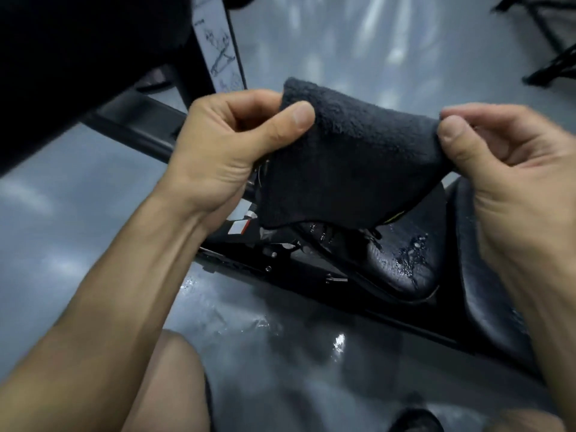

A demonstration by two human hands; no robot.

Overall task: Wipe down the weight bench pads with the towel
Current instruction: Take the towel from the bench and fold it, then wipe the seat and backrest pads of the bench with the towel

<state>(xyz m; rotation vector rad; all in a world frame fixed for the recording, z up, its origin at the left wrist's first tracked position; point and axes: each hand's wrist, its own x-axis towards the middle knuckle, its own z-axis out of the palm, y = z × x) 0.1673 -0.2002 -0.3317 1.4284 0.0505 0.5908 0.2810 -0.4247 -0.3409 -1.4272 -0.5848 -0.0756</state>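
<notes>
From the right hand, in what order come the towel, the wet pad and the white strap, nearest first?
From the right hand:
1. Towel, pinched in its fingers.
2. Wet pad, just below, centre-right.
3. White strap, upper left, beyond the left hand.

Bench pad (402, 269) partly behind towel (349, 157) (upper part hidden)

Bare forearms and hands (237, 145), sleeveless to the frame edge, knees bare.

Water droplets (411, 254) bead on the black bench pad (402, 275) above grey floor (62, 213).
</notes>
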